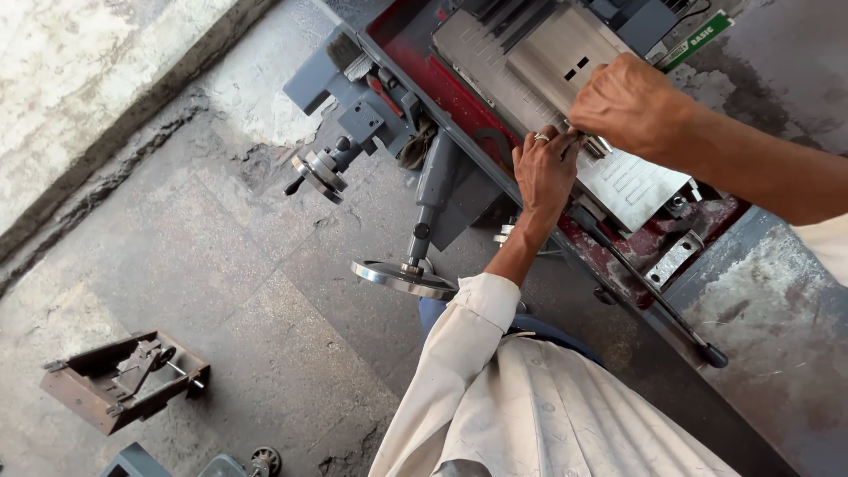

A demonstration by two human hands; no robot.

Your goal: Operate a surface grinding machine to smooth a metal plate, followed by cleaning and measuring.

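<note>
Both hands meet on a small metal part [594,141] at the near edge of the grey machine table [636,181], seemingly seating it there. Left hand [545,168], ringed, pinches it from 7 o'clock; right hand [629,102] curls closed at 1 o'clock, knuckles up; steady alignment seems needed next

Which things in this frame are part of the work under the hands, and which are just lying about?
In the work:
left hand
right hand
small metal piece both hands pinch
grey slotted machine table

Lying about:
rusty metal box on the floor
handwheel
crank handle
brush
</note>
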